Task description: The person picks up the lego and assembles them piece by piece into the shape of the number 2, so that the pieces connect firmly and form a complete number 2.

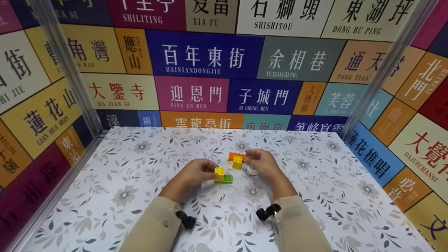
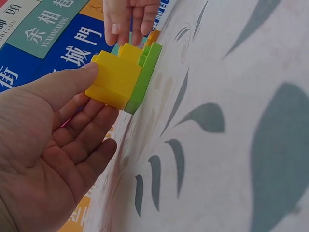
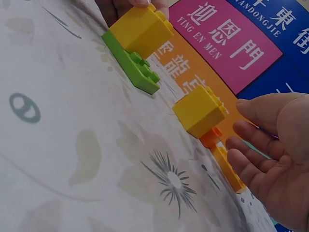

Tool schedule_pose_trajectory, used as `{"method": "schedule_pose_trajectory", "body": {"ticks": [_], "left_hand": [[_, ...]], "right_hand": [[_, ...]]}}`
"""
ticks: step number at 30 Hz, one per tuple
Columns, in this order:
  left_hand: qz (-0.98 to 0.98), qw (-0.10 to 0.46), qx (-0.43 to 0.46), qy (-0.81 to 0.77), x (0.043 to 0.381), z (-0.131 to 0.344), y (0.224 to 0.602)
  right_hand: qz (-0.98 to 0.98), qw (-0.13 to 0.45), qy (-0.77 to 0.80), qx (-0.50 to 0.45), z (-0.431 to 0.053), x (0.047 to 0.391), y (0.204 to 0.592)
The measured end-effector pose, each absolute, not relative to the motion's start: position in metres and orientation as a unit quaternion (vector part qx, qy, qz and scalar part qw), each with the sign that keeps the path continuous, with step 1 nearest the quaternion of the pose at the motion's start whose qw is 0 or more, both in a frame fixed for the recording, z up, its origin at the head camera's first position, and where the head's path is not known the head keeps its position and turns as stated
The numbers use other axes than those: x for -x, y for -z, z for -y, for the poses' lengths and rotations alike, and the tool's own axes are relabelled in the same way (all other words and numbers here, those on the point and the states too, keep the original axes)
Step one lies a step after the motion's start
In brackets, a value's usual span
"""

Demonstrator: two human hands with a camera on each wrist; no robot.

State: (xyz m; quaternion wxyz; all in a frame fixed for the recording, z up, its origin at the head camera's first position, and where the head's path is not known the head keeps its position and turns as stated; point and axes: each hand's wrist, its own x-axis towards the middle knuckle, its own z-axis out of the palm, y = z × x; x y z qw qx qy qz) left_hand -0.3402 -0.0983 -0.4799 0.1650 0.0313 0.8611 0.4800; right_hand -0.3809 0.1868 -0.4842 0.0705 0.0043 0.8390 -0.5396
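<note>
My left hand [image 1: 199,172] pinches a yellow toy brick [image 2: 116,79] between thumb and fingers. That brick sits on one end of a flat green brick [image 3: 130,65], whose bare studs show beside it. A second yellow brick [image 3: 199,112] stands a little farther off, against orange bricks [image 1: 236,156]. Beside these, my right hand [image 1: 263,163] has its fingers loosely bent and apart from the thumb. In the right wrist view nothing lies between them, and the orange bricks are partly hidden behind the second yellow one.
The table [image 1: 224,224] has a white cover with grey flowers and leaves. Upright panels [image 1: 206,56] with coloured blocks of lettering stand behind it and at both sides. Clear corner posts [image 1: 371,70] rise at the back. A black wrist device [image 1: 267,212] is on each arm.
</note>
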Motion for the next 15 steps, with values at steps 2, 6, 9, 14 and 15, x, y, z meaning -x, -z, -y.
{"method": "schedule_pose_trajectory", "body": {"ticks": [2,6,9,14,15], "left_hand": [[-0.862,0.168,-0.032,-0.478,0.3402,0.0984,0.4789],[-0.863,0.171,-0.035,-0.475,0.3406,0.0993,0.4777],[-0.860,0.177,-0.026,-0.479,0.3411,0.0999,0.4773],[-0.854,0.187,-0.015,-0.485,0.3408,0.0996,0.4769],[-0.854,0.185,-0.017,-0.487,0.3407,0.0995,0.4771]], "right_hand": [[-0.838,0.079,0.540,-0.012,-0.1855,0.3821,0.4863],[-0.840,0.080,0.537,-0.009,-0.1832,0.3843,0.4897],[-0.841,0.074,0.536,-0.005,-0.1820,0.3859,0.4913],[-0.840,0.077,0.537,-0.014,-0.1799,0.3891,0.4932],[-0.841,0.077,0.535,-0.017,-0.1794,0.3899,0.4936]]}}
